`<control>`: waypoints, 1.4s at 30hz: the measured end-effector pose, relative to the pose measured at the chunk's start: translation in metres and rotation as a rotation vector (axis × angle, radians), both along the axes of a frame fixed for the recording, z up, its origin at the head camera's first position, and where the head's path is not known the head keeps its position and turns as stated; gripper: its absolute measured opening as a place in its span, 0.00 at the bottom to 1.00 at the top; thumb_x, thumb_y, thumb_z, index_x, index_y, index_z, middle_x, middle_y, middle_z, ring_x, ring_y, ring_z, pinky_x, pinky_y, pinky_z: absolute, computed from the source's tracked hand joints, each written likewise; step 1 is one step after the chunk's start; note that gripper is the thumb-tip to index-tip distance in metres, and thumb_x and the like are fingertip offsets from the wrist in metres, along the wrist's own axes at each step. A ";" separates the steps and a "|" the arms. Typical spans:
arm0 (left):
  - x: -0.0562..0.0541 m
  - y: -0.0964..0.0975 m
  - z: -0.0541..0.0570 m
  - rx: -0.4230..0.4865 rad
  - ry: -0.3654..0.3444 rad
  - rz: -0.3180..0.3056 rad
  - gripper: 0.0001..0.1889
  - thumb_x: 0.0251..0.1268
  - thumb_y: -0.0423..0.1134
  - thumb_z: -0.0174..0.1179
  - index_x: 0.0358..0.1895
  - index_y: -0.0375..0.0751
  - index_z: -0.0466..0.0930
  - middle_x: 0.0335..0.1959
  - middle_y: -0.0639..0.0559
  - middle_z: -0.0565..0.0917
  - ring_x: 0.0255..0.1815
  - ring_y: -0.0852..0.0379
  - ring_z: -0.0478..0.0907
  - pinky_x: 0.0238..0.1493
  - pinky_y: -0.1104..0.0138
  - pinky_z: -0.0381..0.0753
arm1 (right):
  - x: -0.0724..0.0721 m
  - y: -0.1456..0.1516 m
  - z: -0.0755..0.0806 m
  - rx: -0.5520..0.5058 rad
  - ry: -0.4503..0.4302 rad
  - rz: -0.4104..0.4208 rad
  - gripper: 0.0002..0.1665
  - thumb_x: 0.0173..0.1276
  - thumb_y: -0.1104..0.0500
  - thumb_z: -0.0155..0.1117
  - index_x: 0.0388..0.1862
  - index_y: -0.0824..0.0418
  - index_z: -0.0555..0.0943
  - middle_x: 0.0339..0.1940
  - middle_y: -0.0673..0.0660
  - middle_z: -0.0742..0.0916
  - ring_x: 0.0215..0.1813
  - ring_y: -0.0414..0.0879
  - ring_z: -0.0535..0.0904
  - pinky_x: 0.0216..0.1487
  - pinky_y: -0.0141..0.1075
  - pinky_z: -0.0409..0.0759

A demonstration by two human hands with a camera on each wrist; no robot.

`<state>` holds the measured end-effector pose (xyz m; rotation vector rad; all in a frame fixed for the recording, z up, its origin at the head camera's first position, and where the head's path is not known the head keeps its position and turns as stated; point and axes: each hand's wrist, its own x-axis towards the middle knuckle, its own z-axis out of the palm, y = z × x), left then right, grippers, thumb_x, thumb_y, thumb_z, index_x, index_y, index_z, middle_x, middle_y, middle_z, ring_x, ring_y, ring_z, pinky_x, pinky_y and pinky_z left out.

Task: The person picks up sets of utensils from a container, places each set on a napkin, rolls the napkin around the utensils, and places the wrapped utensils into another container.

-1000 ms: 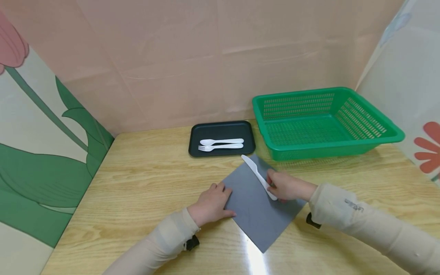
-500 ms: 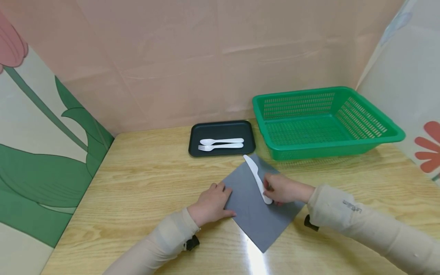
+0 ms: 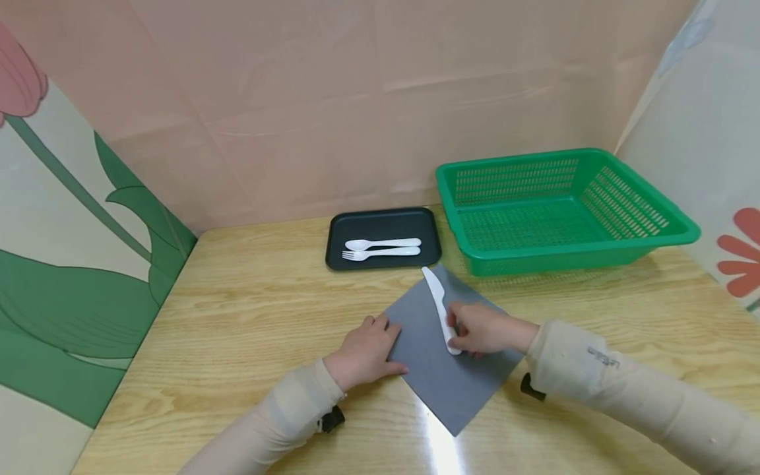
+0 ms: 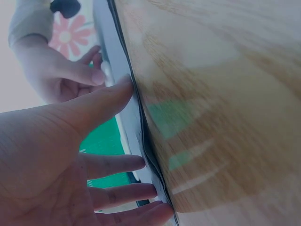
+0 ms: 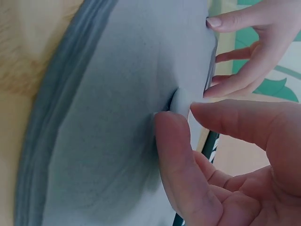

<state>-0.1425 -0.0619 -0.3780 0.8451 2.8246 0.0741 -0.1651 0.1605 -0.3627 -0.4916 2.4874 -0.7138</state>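
A folded grey napkin (image 3: 451, 389) lies cornerwise on the wooden table, its layered edge showing in the right wrist view. My left hand (image 3: 363, 353) rests on its left corner, fingers spread, thumb and fingertips along the edge. On the napkin is a white plastic knife (image 3: 435, 290), blade pointing to the far corner. My right hand (image 3: 483, 326) holds the knife by the handle between thumb and curled fingers. In the right wrist view only the rounded handle end (image 5: 179, 101) shows between thumb and forefinger.
Behind the napkin, a black tray (image 3: 380, 223) carries a white spoon (image 3: 357, 245) and a white fork (image 3: 380, 253), side by side. A green plastic basket (image 3: 564, 253) stands at the back right, close to the napkin's far corner. A pink sheet (image 3: 297, 132) hangs behind the table.
My right hand has moved left with the knife, and the handle has swung left so the knife lies less slanted over the napkin. My left hand has stayed still.
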 end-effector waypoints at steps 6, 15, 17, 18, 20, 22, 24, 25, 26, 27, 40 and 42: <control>0.000 0.000 0.001 -0.001 -0.013 0.005 0.36 0.54 0.59 0.62 0.61 0.38 0.71 0.55 0.43 0.75 0.51 0.50 0.72 0.45 0.61 0.78 | 0.002 0.000 0.002 -0.020 0.015 0.060 0.19 0.56 0.60 0.69 0.41 0.60 0.69 0.15 0.51 0.77 0.15 0.39 0.72 0.20 0.32 0.70; 0.001 0.000 0.001 0.004 0.002 0.001 0.36 0.54 0.60 0.62 0.61 0.38 0.71 0.55 0.42 0.75 0.51 0.49 0.73 0.45 0.61 0.79 | 0.003 -0.005 0.002 -0.004 0.031 0.104 0.20 0.55 0.61 0.70 0.41 0.60 0.69 0.17 0.51 0.77 0.18 0.38 0.71 0.22 0.30 0.69; 0.001 0.000 0.001 0.005 0.004 0.000 0.36 0.54 0.60 0.62 0.61 0.37 0.71 0.55 0.42 0.75 0.50 0.49 0.73 0.45 0.61 0.79 | 0.003 -0.005 0.002 -0.002 0.036 0.103 0.20 0.55 0.61 0.70 0.41 0.60 0.69 0.17 0.51 0.77 0.19 0.39 0.70 0.22 0.30 0.69; 0.001 0.000 0.001 0.007 0.004 0.000 0.36 0.54 0.60 0.62 0.61 0.37 0.71 0.55 0.42 0.75 0.50 0.49 0.73 0.45 0.61 0.79 | 0.003 -0.005 0.002 -0.001 0.042 0.106 0.20 0.55 0.61 0.70 0.41 0.60 0.70 0.17 0.51 0.77 0.19 0.38 0.70 0.22 0.30 0.69; 0.001 0.000 0.001 0.008 -0.001 0.000 0.36 0.54 0.60 0.62 0.61 0.37 0.71 0.56 0.42 0.75 0.51 0.49 0.73 0.45 0.61 0.79 | 0.003 -0.006 0.002 0.001 0.048 0.106 0.20 0.55 0.61 0.69 0.41 0.60 0.70 0.18 0.51 0.77 0.20 0.39 0.70 0.23 0.30 0.69; 0.001 0.000 0.001 0.008 -0.005 0.001 0.36 0.54 0.60 0.62 0.61 0.37 0.71 0.56 0.42 0.75 0.51 0.49 0.73 0.46 0.61 0.79 | 0.003 -0.006 0.002 0.003 0.058 0.107 0.20 0.55 0.61 0.70 0.41 0.61 0.70 0.19 0.51 0.77 0.21 0.39 0.70 0.23 0.29 0.68; 0.000 0.000 0.001 0.006 -0.006 0.001 0.36 0.54 0.60 0.62 0.61 0.37 0.71 0.56 0.42 0.75 0.51 0.49 0.73 0.46 0.61 0.79 | 0.003 -0.006 0.002 0.006 0.068 0.108 0.20 0.55 0.60 0.70 0.42 0.61 0.70 0.20 0.51 0.76 0.22 0.39 0.69 0.24 0.29 0.68; 0.000 0.000 0.001 0.006 -0.007 0.000 0.36 0.55 0.60 0.62 0.61 0.37 0.71 0.56 0.41 0.75 0.51 0.49 0.73 0.46 0.61 0.79 | 0.003 -0.007 0.002 0.006 0.073 0.109 0.20 0.55 0.60 0.70 0.42 0.61 0.70 0.20 0.51 0.76 0.22 0.39 0.69 0.24 0.29 0.68; 0.000 0.000 0.000 0.006 -0.007 0.000 0.36 0.55 0.59 0.62 0.61 0.37 0.71 0.56 0.41 0.75 0.51 0.49 0.73 0.46 0.61 0.79 | 0.003 -0.007 0.002 0.006 0.077 0.110 0.20 0.55 0.60 0.70 0.42 0.61 0.70 0.21 0.51 0.76 0.22 0.39 0.69 0.24 0.29 0.68; 0.000 0.000 0.000 0.004 -0.005 0.000 0.36 0.55 0.60 0.62 0.61 0.38 0.71 0.56 0.41 0.75 0.51 0.49 0.73 0.46 0.61 0.79 | 0.003 -0.007 0.001 0.006 0.081 0.109 0.20 0.55 0.60 0.70 0.42 0.61 0.70 0.21 0.51 0.76 0.22 0.39 0.69 0.25 0.29 0.67; 0.000 0.000 0.002 0.008 -0.024 0.005 0.36 0.55 0.59 0.62 0.61 0.37 0.71 0.56 0.42 0.74 0.51 0.49 0.72 0.46 0.60 0.79 | 0.000 -0.011 0.000 0.027 0.104 0.112 0.20 0.54 0.59 0.71 0.41 0.60 0.72 0.25 0.53 0.77 0.27 0.41 0.69 0.29 0.31 0.67; 0.000 0.000 0.002 0.008 -0.026 0.005 0.36 0.55 0.59 0.62 0.61 0.37 0.71 0.55 0.42 0.74 0.51 0.49 0.72 0.45 0.60 0.79 | 0.000 -0.011 0.000 0.029 0.105 0.113 0.20 0.54 0.59 0.71 0.41 0.60 0.72 0.25 0.53 0.77 0.28 0.41 0.69 0.29 0.31 0.68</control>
